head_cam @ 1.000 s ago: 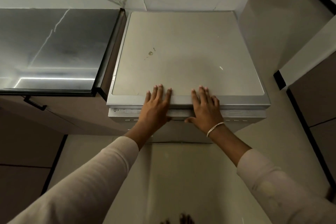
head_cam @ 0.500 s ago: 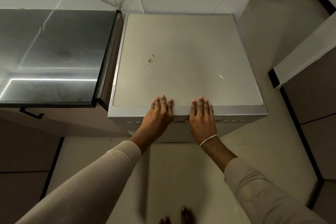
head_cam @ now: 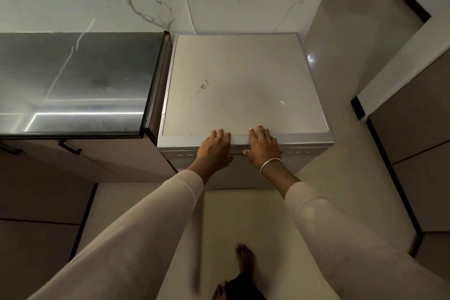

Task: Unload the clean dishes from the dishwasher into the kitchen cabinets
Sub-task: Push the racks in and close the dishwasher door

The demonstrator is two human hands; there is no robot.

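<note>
Dishwasher (head_cam: 243, 85) sits centre frame, door looking shut. Left hand (head_cam: 215, 147) and right hand (head_cam: 263, 147) rest flat-fingered on its front edge, gripping nothing. I'd hook the door lip and lower it evenly.

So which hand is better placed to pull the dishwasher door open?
Probably the right hand: its thumb sits at the door seam, near mid-width. The left hand lies flat, further off centre.
</note>
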